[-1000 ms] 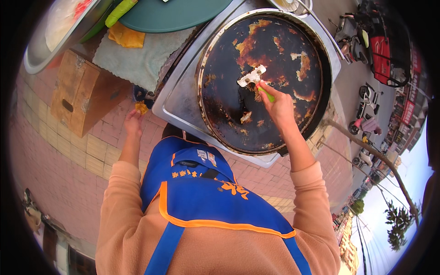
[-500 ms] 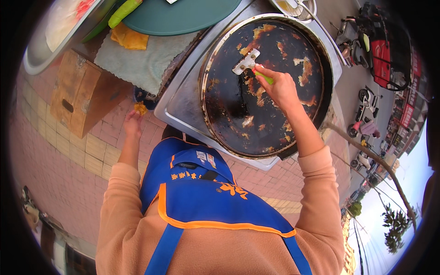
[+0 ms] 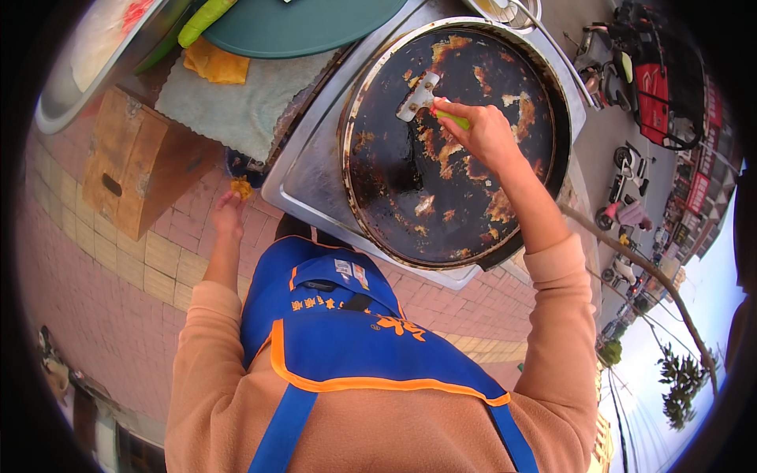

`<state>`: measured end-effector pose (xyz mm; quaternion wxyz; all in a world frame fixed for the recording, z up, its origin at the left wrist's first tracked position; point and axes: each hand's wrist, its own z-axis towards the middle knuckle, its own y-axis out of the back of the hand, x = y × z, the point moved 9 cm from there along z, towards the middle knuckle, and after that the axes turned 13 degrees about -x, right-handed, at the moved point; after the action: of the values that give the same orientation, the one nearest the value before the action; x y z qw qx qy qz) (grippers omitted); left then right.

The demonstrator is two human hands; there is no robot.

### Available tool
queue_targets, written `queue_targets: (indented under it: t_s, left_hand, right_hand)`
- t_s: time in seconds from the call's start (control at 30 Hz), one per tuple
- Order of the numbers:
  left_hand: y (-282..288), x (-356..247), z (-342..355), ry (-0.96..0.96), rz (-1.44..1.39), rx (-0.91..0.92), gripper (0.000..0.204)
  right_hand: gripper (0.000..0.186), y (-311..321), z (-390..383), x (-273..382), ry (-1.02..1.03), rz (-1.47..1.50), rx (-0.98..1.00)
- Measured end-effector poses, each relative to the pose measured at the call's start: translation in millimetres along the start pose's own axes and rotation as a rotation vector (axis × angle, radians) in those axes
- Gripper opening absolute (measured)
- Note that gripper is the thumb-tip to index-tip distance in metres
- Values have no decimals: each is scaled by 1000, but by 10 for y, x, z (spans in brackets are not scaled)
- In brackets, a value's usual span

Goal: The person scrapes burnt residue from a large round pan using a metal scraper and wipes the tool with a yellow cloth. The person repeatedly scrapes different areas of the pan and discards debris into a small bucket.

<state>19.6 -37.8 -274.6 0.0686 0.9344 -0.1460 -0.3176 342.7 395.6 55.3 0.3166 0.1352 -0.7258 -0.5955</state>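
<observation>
My right hand (image 3: 479, 130) grips the green and red handle of a metal scraper (image 3: 418, 97), whose wide blade lies on the upper left part of a large round black griddle (image 3: 445, 225). Browned and pale crusts of residue are scattered over the griddle, with a dark wet patch near its middle. My left hand (image 3: 227, 211) hangs at the left of the steel stove, its fingers closed on a small crumpled yellow piece (image 3: 240, 188), perhaps a cloth or scrap.
The steel stove top (image 3: 303, 185) surrounds the griddle. At upper left are a green round board (image 3: 292, 27), yellow cloth (image 3: 214, 65), grey cloth (image 3: 213, 110), green vegetable (image 3: 201, 24), steel basin (image 3: 54, 118) and wooden box (image 3: 118, 189). Parked scooters (image 3: 627, 165) stand along the street.
My right hand and the scraper have moved up the griddle, away from my body, and the blade is farther left. My left hand has barely moved and still holds the yellow piece.
</observation>
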Motion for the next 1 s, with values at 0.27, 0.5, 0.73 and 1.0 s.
queue_targets:
  t_s: [0.27,0.5,0.73,1.0]
  left_hand:
    - [16,13,33,-15,20,-16,25]
    - [-31,34,97,-4,-1,23,25]
    - [-17,55,137,-11,22,29,21]
    - [-45,84,119,4,30,22,19]
  right_hand:
    - [30,-13,-34,6,31,19,-52]
    - [26,-38,-56,-36,27,28,-46]
    - [31,-28,-32,-15,47,63,-34]
    - [29,-47,-61,7,21,35,-46]
